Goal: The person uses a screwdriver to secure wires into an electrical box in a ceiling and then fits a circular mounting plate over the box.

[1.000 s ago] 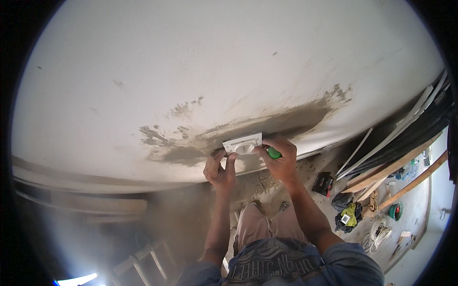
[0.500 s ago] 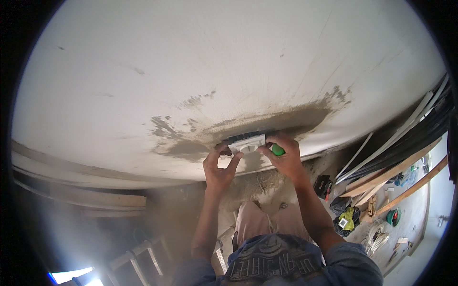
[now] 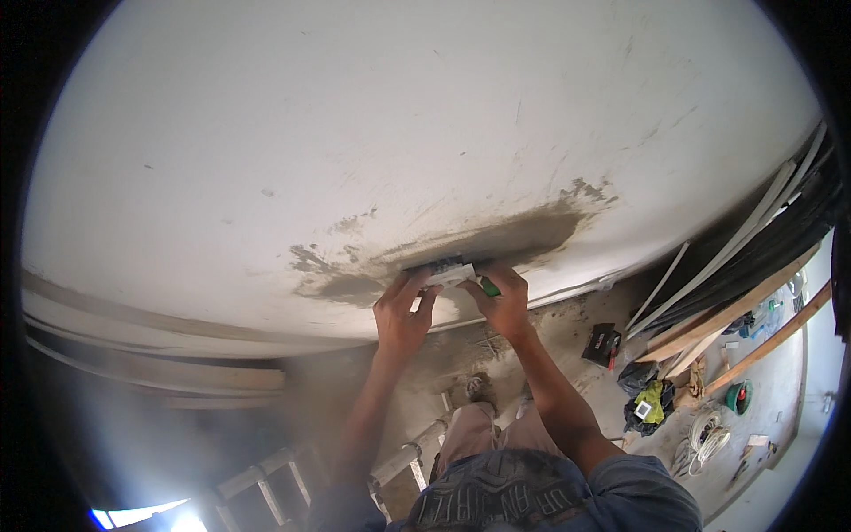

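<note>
A white wall socket (image 3: 452, 276) sits against a grey plastered patch (image 3: 536, 234) on the pale wall, at a dark recess. The fingers and thumb of my left hand (image 3: 403, 315) are closed on its left end. On the other side, my right hand (image 3: 507, 310) grips the right end. A green rounded tool handle (image 3: 490, 287) is tucked in the right hand; the rest of that tool is hidden. The socket's front is tilted and shows only in part.
A ladder (image 3: 262, 486) stands at the lower left. On the right lie wooden boards (image 3: 769, 344), black sheeting (image 3: 709, 293), a black box (image 3: 601, 345), a green bucket (image 3: 737, 398) and a coil of white cable (image 3: 705, 436).
Both hands and the socket have shifted slightly left in the picture and the socket's front is turned further from view. My head view has moved a little.
</note>
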`<state>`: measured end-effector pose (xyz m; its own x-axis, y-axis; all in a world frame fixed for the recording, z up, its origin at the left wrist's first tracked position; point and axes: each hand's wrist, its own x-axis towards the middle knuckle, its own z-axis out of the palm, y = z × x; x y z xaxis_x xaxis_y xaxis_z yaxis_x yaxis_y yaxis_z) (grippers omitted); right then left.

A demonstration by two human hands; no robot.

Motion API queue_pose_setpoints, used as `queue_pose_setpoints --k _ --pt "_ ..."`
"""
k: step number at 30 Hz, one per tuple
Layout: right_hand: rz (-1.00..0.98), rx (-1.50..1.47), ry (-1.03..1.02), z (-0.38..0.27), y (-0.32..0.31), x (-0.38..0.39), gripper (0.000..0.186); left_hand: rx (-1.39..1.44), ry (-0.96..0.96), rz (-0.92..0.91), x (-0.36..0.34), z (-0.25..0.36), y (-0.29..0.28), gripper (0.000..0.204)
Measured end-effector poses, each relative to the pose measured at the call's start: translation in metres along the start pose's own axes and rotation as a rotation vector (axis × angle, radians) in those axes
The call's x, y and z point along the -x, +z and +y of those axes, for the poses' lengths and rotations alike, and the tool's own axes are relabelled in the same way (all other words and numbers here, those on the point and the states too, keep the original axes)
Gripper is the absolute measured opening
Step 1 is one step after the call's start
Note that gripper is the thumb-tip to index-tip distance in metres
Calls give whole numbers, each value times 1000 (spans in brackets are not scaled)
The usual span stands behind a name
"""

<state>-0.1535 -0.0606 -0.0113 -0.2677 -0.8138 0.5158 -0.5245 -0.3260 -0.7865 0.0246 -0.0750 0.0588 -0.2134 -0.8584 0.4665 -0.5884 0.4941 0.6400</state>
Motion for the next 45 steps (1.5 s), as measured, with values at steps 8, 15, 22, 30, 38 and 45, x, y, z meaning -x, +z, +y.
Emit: queue_pose_setpoints --k 8,15,22,30,38,45 --pt "3 -31 65 -9 -3 -1 24 -12 -6 45 1 0 0 27" --pt "35 -64 70 -7 -3 -2 24 133 -163 72 4 17 2 25" --pt "94 -83 -30 -1 10 2 25 459 -619 269 53 -28 40 21" --pt "118 -93 -43 -1 12 3 24 841 -544 422 38 -24 60 21" --pt "113 -80 -8 -13 11 2 26 917 -518 525 39 -29 73 20" --pt "171 -42 -125 2 12 0 28 466 -497 343 29 -19 52 38"
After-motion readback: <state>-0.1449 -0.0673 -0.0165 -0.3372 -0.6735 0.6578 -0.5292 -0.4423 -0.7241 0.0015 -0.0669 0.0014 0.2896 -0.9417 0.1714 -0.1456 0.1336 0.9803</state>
